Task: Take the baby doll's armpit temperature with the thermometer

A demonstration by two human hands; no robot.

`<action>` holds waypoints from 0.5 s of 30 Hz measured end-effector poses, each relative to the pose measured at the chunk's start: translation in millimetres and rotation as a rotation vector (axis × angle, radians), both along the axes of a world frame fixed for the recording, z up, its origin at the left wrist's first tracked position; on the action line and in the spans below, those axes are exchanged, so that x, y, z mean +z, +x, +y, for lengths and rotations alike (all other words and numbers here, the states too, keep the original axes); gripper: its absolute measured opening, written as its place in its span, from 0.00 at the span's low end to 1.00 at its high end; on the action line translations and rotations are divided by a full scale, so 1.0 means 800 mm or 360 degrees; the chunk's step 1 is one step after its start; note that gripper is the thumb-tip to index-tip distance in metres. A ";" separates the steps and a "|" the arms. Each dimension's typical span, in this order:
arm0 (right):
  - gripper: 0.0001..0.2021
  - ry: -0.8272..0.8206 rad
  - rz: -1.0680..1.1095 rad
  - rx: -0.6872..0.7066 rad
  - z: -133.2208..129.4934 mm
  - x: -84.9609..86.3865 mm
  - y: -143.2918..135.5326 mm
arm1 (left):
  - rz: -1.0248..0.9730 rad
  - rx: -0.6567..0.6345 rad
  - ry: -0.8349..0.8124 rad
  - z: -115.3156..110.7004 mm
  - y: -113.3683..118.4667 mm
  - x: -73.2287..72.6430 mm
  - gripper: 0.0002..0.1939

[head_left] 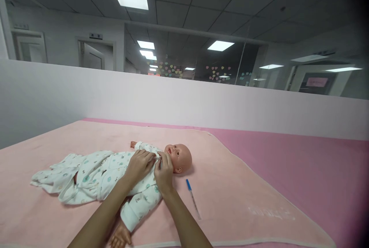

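A baby doll (181, 157) lies on its back with its head to the right, dressed in a white patterned garment (115, 167). My left hand (140, 164) rests on the doll's chest, fingers pinched at the garment's neckline. Close beside it, just below the doll's chin, my right hand (163, 171) also pinches the neckline. The fingertips of both hands nearly meet over a small white piece of the garment. One doll hand (120, 236) shows near the front edge, partly behind my left forearm.
A pen with a blue cap (192, 198) lies right of my right forearm. The pink blanket (245, 202) covers much of the pink surface (317, 163). A low white wall (187, 104) stands behind, with glass above it.
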State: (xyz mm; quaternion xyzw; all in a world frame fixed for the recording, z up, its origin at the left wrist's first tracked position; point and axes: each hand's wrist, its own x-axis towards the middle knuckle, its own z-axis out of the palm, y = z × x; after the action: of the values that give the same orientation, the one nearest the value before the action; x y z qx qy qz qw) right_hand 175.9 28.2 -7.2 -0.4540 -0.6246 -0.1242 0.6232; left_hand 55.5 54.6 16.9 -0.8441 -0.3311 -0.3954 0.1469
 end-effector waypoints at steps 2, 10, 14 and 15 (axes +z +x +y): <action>0.15 0.0018 0.0010 -0.0013 0.000 -0.001 0.000 | 0.0007 -0.0024 -0.0038 -0.001 -0.011 0.003 0.09; 0.14 0.0035 -0.0031 -0.0046 0.001 -0.002 -0.001 | -0.0092 -0.0108 -0.0298 -0.006 -0.045 0.009 0.09; 0.13 0.0005 -0.0024 -0.0026 0.001 -0.003 -0.001 | -0.0083 -0.0079 -0.0372 -0.007 -0.046 0.011 0.07; 0.13 0.0003 -0.0022 -0.0022 0.001 -0.003 -0.001 | -0.0074 -0.0079 -0.0387 -0.008 -0.046 0.012 0.06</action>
State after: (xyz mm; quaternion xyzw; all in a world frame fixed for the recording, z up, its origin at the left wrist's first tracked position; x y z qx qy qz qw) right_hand 175.5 29.1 -9.3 -0.4568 -0.6256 -0.1324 0.6184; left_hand 18.8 48.3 26.2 -0.8542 -0.3590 -0.3753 0.0260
